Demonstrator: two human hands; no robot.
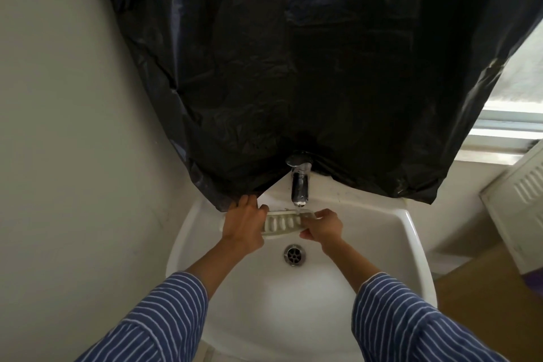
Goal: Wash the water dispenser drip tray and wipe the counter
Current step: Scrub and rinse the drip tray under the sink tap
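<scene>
White drip tray [281, 224] — left hand [245, 225] and right hand [322, 228] grip its ends.

No readable text, labels, brands or numbers anywhere in the frame.
</scene>
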